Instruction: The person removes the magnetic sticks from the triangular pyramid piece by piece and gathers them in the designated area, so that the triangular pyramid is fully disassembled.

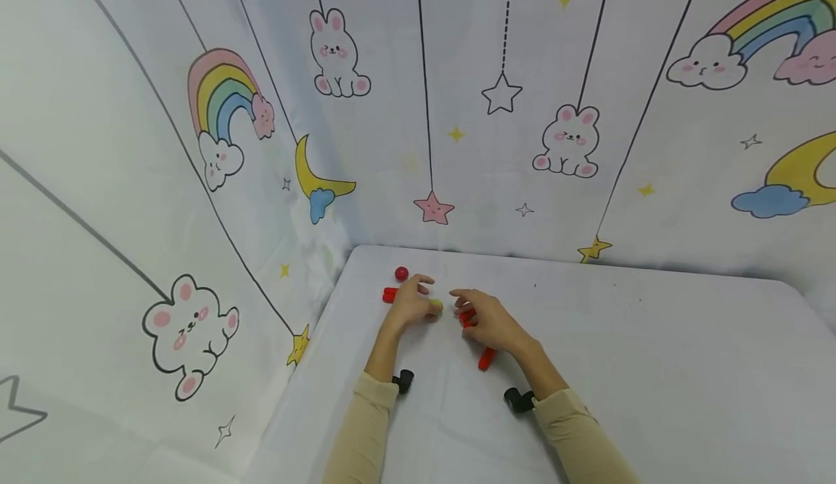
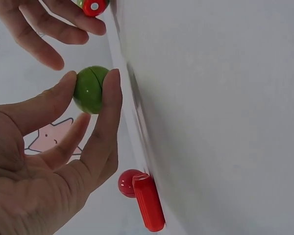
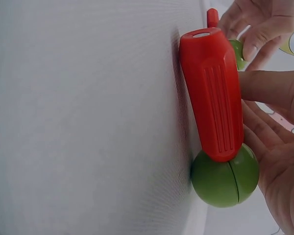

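My left hand (image 1: pixel 410 304) pinches a small green ball (image 2: pixel 90 89) with a seam line between thumb and fingertip, raised off the table. My right hand (image 1: pixel 493 322) hovers low to the right, its fingers loosely extended. Red pieces (image 1: pixel 466 318) show in the gap below its fingers. Close under that hand lies a ribbed red handle (image 3: pixel 210 93) with a pale spot on its end. Another seamed green ball (image 3: pixel 225 178) sits against the handle's narrow end; the hand covers this ball in the head view. The right thumb tip is hidden behind the handle.
Left of my left hand lie red handles (image 1: pixel 389 295), with a shiny red ball (image 1: pixel 401 273) just beyond. The white-covered table (image 1: pixel 653 368) meets a cloth backdrop (image 1: pixel 392 150) printed with rabbits, stars and rainbows. Black wrist cameras (image 1: pixel 519 400) sit at both wrists.
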The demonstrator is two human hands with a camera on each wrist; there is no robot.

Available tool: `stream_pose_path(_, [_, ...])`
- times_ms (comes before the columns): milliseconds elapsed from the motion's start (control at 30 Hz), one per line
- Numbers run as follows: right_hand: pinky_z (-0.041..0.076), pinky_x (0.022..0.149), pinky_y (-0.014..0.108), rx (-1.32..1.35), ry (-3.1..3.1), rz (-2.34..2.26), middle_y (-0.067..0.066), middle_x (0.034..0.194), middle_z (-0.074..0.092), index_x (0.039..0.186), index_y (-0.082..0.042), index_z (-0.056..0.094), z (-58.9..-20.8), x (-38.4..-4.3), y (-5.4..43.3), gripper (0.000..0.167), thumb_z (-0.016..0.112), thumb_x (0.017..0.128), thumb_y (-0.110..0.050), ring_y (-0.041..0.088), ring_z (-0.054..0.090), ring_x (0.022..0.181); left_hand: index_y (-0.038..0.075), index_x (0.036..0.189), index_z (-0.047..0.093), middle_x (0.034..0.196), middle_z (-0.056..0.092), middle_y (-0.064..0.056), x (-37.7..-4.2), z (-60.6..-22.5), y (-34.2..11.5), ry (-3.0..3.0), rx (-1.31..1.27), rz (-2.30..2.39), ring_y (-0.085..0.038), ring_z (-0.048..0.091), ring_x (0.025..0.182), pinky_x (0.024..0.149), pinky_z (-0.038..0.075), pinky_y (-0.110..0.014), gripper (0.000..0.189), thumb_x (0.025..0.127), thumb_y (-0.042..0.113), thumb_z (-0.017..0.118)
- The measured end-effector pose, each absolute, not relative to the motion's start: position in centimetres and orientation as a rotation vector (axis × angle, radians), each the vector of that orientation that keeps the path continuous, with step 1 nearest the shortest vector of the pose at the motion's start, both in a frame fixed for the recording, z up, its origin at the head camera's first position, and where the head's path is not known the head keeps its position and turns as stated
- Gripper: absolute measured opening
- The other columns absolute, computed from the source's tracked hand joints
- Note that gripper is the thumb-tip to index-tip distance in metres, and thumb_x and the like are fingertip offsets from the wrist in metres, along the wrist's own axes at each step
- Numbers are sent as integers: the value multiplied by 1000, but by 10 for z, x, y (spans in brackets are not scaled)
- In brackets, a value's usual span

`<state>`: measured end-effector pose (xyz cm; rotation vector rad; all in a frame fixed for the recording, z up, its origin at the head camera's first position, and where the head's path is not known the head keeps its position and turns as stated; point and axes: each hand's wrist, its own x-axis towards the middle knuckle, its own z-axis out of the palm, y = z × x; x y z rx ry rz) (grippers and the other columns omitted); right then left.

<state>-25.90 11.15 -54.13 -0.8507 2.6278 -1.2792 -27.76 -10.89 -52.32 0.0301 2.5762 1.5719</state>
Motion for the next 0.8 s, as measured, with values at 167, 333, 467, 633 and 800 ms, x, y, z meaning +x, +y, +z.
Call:
stream_pose_path(167, [60, 91, 40, -843, 2621, -1288, 16, 131, 65, 152, -6, 49, -540, -259, 112, 81, 81, 81, 13, 25, 68, 118, 1, 136, 62, 127, 61, -24, -286, -520, -110, 2621, 39, 1542, -30, 64, 96, 78, 61, -38, 57, 83, 0, 82])
stream_pose_path(333, [59, 92, 42, -827, 2606, -1300, 17, 131, 65, 152, -6, 50, -538, -256, 111, 80, 81, 81, 12, 26, 67, 118, 0, 136, 61, 129, 59, -25, -295, -516, -111, 2663, 44, 1518, -30, 65, 94, 79, 59, -37, 56, 84, -1, 81])
stream_pose_path(467, [58, 93, 43, -812, 2604, -1303, 16, 131, 65, 152, -6, 50, -538, -255, 112, 79, 82, 81, 12, 26, 67, 118, -2, 135, 61, 128, 58, -26, -301, -517, -110, 2677, 38, 1535, -29, 66, 94, 74, 59, -33, 56, 82, -4, 81])
stream_pose_path(633, [59, 92, 42, -828, 2616, -1296, 16, 131, 65, 152, -6, 50, -538, -256, 112, 79, 82, 81, 12, 26, 67, 118, -4, 132, 62, 122, 55, -26, -307, -517, -110, 2694, 38, 1593, -31, 67, 97, 68, 59, -29, 55, 79, -8, 79])
stream_pose_path(800, [58, 94, 42, -835, 2624, -1273, 15, 132, 65, 152, -8, 50, -538, -257, 112, 80, 82, 81, 10, 23, 67, 119, -6, 132, 60, 122, 53, -28, -314, -517, -110, 2721, 54, 1573, -31, 67, 92, 64, 59, -28, 56, 79, -12, 76])
